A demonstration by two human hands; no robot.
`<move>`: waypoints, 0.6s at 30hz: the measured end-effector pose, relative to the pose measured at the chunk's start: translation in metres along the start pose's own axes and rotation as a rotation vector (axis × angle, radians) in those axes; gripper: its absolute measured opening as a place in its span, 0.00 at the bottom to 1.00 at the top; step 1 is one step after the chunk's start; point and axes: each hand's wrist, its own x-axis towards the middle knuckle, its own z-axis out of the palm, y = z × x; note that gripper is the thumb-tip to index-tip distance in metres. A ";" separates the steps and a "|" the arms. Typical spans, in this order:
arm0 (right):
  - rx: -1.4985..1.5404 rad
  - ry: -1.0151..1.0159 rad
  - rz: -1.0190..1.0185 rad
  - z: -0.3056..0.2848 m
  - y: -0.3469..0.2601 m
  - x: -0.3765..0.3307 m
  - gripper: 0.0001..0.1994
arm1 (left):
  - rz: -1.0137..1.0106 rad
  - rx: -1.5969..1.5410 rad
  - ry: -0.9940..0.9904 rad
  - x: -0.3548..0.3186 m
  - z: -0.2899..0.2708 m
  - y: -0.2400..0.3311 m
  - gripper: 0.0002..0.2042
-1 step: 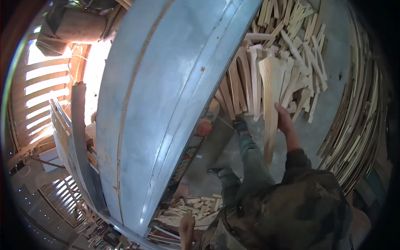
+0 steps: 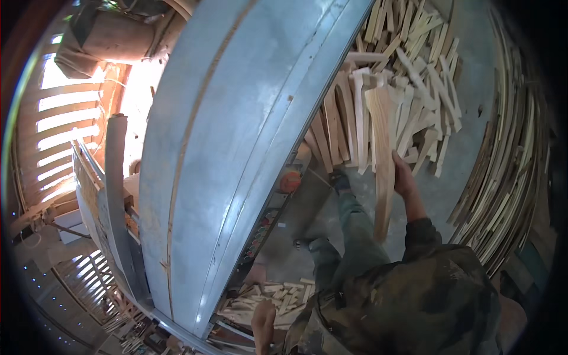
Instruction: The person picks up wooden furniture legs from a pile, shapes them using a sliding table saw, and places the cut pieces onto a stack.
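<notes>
Right hand [image 2: 404, 180]: raised ahead of the body, closed on the right edge of a long wooden piece [image 2: 384, 154]; thumb points up along that edge; the remaining fingers are mostly hidden.
Right arm: leaves the dark sleeve [image 2: 422, 232] and extends forward, angled slightly left; wrist nearly in line with forearm.
Wooden piece position: clear of the counter [image 2: 236, 139], to its right; long axis runs nearly fore and aft; broad end points away from the body, overlapping the wood pile [image 2: 414, 100] in view; near end tapers beside the trouser leg [image 2: 360, 222].
Left hand [image 2: 264, 316]: low, near the bottom of view, well apart from the wooden piece; fingers curled inward, back of hand uppermost; whether it grips anything cannot be told.
Left forearm: short length visible, rising from the lower edge.
Offcuts [image 2: 291, 294]: heaped beyond and to the right of the left hand.
Counter side: red round part [image 2: 290, 182] below the right edge.
Floor [image 2: 470, 154]: grey; carries the wood pile and, farther right, long strips [image 2: 503, 160] laid in a bundle.
</notes>
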 end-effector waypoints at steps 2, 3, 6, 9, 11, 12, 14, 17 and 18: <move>-0.031 -0.037 -0.067 0.011 -0.005 -0.031 0.23 | 0.054 0.101 -0.007 0.015 -0.004 0.017 0.22; -0.038 -0.039 -0.106 0.009 -0.010 -0.049 0.23 | 0.000 0.066 -0.064 0.024 -0.004 0.038 0.23; -0.078 -0.381 0.011 0.043 -0.019 -0.086 0.25 | 0.156 0.043 0.008 0.030 -0.014 0.006 0.23; -0.269 -0.550 -0.014 0.122 -0.017 -0.156 0.28 | 0.520 -0.152 0.050 0.035 -0.037 -0.011 0.23; -0.362 -0.744 0.089 0.171 0.000 -0.188 0.29 | 0.665 -0.368 0.046 0.025 -0.053 0.018 0.24; -0.432 -0.829 0.143 0.198 0.010 -0.204 0.30 | 0.696 -0.463 0.049 0.022 -0.062 0.027 0.25; -0.556 -0.964 0.266 0.243 0.045 -0.227 0.31 | 0.734 -0.810 0.022 0.018 -0.073 0.039 0.28; -0.865 -1.113 0.328 0.316 0.113 -0.240 0.30 | 0.717 -1.338 0.010 0.015 -0.086 0.048 0.26; -0.923 -1.174 0.388 0.338 0.135 -0.249 0.30 | 0.723 -1.389 0.108 0.016 -0.085 0.041 0.26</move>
